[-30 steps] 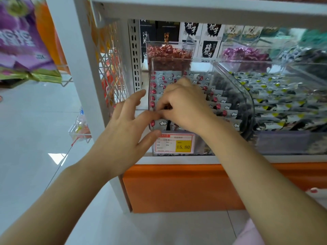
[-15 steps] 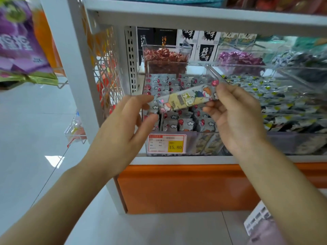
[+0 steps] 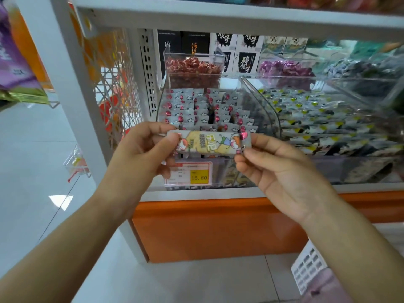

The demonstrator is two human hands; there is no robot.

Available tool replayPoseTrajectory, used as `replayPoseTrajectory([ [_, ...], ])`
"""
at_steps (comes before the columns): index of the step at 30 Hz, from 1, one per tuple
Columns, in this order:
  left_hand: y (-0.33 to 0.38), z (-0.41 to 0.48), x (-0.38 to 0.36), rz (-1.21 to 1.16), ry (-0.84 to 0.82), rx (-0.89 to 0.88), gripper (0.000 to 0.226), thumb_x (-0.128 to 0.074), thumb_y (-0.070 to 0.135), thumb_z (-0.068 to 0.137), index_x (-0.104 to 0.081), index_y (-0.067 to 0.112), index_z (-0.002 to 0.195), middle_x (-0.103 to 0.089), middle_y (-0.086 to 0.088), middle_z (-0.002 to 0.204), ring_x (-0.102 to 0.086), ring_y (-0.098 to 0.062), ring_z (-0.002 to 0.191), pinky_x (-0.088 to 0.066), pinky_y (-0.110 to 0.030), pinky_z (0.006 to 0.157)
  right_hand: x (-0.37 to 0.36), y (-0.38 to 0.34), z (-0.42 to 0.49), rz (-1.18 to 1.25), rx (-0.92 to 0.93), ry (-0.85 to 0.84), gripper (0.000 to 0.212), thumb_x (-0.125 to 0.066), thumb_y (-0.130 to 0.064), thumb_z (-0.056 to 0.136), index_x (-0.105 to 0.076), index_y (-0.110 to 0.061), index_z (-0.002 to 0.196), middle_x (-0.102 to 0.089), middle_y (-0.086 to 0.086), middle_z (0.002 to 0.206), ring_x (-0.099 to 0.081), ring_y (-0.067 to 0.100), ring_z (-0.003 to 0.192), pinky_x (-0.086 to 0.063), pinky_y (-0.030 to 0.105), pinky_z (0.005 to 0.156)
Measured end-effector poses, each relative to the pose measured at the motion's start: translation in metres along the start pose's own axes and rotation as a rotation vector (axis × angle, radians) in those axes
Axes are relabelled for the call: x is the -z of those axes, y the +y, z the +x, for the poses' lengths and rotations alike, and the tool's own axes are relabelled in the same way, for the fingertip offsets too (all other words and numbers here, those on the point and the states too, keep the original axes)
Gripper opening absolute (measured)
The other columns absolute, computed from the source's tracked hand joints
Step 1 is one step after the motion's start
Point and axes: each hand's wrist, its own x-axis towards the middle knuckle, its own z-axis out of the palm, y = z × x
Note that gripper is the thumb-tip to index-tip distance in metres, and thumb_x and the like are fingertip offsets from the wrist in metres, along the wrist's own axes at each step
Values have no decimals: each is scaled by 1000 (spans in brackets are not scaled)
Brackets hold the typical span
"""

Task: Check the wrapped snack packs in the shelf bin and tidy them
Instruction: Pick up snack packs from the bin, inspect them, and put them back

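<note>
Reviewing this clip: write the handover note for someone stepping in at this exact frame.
Left grip: hand pinches the left end of one snack pack.
Right grip: hand pinches its right end. The pack is held level in front of the shelf bin, printed face toward the camera.
Done: one pack is out of the bin for checking.
Left: return it to the rows of packs in the bin, then check and straighten the others.

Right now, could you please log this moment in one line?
left hand: pinches snack pack | right hand: pinches snack pack | pack: roughly level, outside shelf bin | step: checking
</note>
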Motion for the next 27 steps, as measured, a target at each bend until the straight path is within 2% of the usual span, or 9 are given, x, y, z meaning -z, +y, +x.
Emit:
replayPoseTrajectory([
  [4, 1, 0, 0, -212, -14, 78, 15, -52, 18, 87, -60, 12, 98, -62, -6, 79, -57, -8, 57, -49, -18, 49, -1, 1, 2, 82, -27, 24, 33, -60, 4, 60, -64, -3, 92, -69, 8, 69, -69, 16, 63, -54, 20, 55],
  [7, 0, 0, 1, -202, -7, 74, 22, -47, 7, 91, -61, 13, 107, -55, -11, 77, -57, -8, 58, -50, -18, 53, -3, 0, 2, 133, -27, 47, 35, -60, 6, 59, -63, -3, 93, -69, 9, 68, -70, 18, 63, -55, 20, 53],
  [12, 1, -2, 2, -161, -62, 76, 33, -46, -2, 91, -59, 13, 117, -56, 2, 64, -60, -8, 62, -51, -16, 60, -1, 1, 4, 186, -13, 94, 34, -59, 9, 65, -62, -5, 96, -71, 8, 67, -70, 16, 60, -53, 18, 49],
  [16, 4, -3, 1, -200, -113, 124, 35, -47, -9, 88, -64, 14, 108, -60, -3, 77, -65, -12, 71, -53, -18, 64, 0, 6, 3, -78, 125, 112, 33, -52, 13, 83, -65, -16, 92, -71, -2, 67, -69, 13, 62, -53, 17, 54],
  [20, 7, -4, 3, -245, -144, 232, 30, -57, 9, 82, -60, 0, 111, -71, -11, 92, -67, -17, 75, -55, -21, 62, -1, 8, 2, -204, 218, 66, 27, -55, 2, 87, -70, -20, 92, -70, 3, 82, -68, 16, 67, -54, 22, 60],
  [21, 6, -5, 3, -148, -158, 207, 32, -58, 13, 82, -61, 2, 112, -72, -11, 95, -69, -16, 79, -54, -19, 63, -3, 9, 2, -176, 180, 36, 16, -60, -9, 84, -71, -17, 93, -70, 5, 84, -67, 16, 67, -55, 23, 59],
  [23, 6, -6, 2, 76, -157, 123, 28, -59, 15, 84, -63, 11, 112, -73, -5, 94, -70, -14, 85, -54, -17, 68, -3, 11, 1, -185, 150, 25, 21, -66, -28, 75, -70, -16, 91, -69, 5, 86, -66, 17, 66, -54, 26, 58],
  [25, 7, -7, 1, 165, -129, 81, 29, -62, 16, 83, -63, 17, 112, -73, -1, 91, -70, -11, 84, -54, -16, 71, -3, 14, 1, -285, 187, 55, 6, -68, -22, 79, -66, -17, 81, -66, 2, 81, -65, 15, 65, -54, 25, 59],
  [27, 9, -8, 0, 157, -132, 63, 35, -64, 26, 77, -64, 18, 111, -72, 0, 94, -70, -10, 84, -54, -16, 71, -2, 15, 3, -357, 222, 80, 11, -64, -6, 85, -62, -16, 80, -65, 6, 87, -66, 15, 67, -54, 25, 63],
])
